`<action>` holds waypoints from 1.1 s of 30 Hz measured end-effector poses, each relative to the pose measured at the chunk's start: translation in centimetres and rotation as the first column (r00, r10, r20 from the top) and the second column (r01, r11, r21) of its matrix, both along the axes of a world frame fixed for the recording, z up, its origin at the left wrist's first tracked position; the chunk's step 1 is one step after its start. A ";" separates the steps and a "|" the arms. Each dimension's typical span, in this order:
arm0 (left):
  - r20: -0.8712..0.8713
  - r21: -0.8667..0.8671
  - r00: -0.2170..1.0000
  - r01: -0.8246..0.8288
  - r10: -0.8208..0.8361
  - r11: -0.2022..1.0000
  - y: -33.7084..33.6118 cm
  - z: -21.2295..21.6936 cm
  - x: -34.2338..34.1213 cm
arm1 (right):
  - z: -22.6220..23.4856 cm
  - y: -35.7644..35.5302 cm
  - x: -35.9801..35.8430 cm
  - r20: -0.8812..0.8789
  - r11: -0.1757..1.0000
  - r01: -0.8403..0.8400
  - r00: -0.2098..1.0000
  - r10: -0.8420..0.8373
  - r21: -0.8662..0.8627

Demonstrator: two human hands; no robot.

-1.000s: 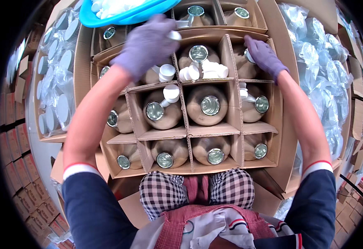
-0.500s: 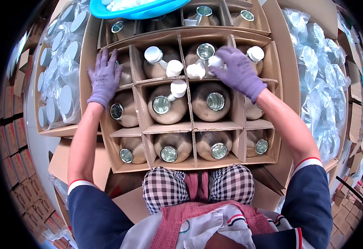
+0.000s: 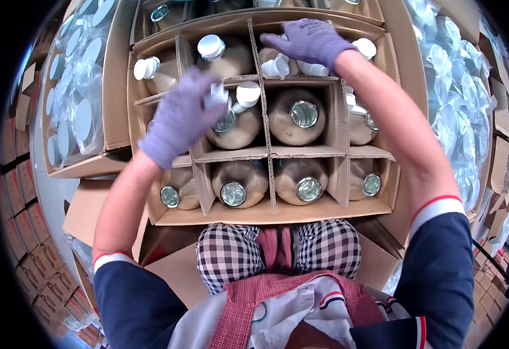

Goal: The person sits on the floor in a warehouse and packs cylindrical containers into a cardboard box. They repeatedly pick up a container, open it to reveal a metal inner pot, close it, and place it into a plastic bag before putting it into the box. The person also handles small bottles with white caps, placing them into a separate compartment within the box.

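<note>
Several clear round glass bottles (image 3: 292, 131) sit in the compartments of a cardboard carton (image 3: 231, 217). My left hand (image 3: 182, 119), in a purple glove, is blurred, with its fingers round a white stopper (image 3: 215, 96) beside a bottle's mouth. A second white stopper (image 3: 247, 93) lies next to it. My right hand (image 3: 312, 43), gloved alike, curls over a bottle in the far row; its fingers hide that mouth and whatever they grip. Near it lie a white stopper piece (image 3: 275, 67) and another (image 3: 314, 69). White caps top a far-row bottle (image 3: 211, 46) and the far-left bottle (image 3: 147, 68).
Cardboard dividers (image 3: 231, 155) separate the bottles. Another carton of bottles (image 3: 173, 17) adjoins at the far side. Grey-topped cylinders in plastic wrap (image 3: 83, 119) fill a box at left. Plastic-wrapped items (image 3: 452, 116) stand at right.
My left hand has moved right from the far-left bottle, which now shows a white cap, and taken up a stopper. My right hand has shifted left over a far-row bottle's mouth. The view has tilted.
</note>
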State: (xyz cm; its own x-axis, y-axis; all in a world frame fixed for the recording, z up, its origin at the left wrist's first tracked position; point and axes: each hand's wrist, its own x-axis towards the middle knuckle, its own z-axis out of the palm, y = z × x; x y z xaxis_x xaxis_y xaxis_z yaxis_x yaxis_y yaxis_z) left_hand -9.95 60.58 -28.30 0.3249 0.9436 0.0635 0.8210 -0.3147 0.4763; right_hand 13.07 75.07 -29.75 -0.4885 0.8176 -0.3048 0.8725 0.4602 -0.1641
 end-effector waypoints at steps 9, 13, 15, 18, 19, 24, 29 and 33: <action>-0.180 0.201 0.984 0.035 0.002 0.979 -3.8 -7.1 2.0 | 8.0 -12.5 -0.5 -0.803 0.992 -0.107 0.585 0.114 0.063; -0.296 0.097 0.955 0.039 -0.009 0.994 -0.5 -3.1 3.8 | 14.7 -21.2 1.3 -0.682 0.796 -0.596 0.627 0.377 -0.108; -0.401 0.020 0.916 0.040 -0.028 0.999 1.1 -3.7 5.8 | 14.7 -21.2 -0.1 -0.598 0.678 -0.731 0.580 0.553 -0.082; -0.239 0.104 0.969 -0.041 0.065 0.994 3.4 -2.7 4.3 | 14.3 -16.7 -1.8 -0.491 0.696 -0.718 0.601 0.631 0.015; -0.096 0.183 0.987 -0.111 0.131 0.977 2.7 -2.2 3.1 | 13.6 -13.9 -1.8 -0.408 0.806 -0.585 0.717 0.565 0.089; 0.382 0.228 0.817 -0.536 0.432 0.813 -2.3 -1.2 -8.7 | 0.8 -0.8 4.3 0.127 0.732 -0.244 0.969 0.212 0.636; -0.407 0.212 0.699 -0.554 0.588 0.805 -3.5 -1.4 -11.9 | 1.4 2.0 1.6 0.408 0.958 -0.260 0.893 0.191 0.121; -0.361 0.311 0.660 -0.581 0.659 0.752 -3.2 -3.4 -12.3 | 4.0 -1.5 7.6 -0.460 0.949 0.033 0.880 0.121 0.313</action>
State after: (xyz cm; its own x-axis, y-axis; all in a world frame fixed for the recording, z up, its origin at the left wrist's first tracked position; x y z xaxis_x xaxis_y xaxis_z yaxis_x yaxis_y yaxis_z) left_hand -22.28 57.37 -31.72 -0.3034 0.9242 0.2318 0.9516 0.3063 0.0240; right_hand 20.66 73.58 -25.80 -0.5476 0.8054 0.2268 0.7050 0.5901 -0.3935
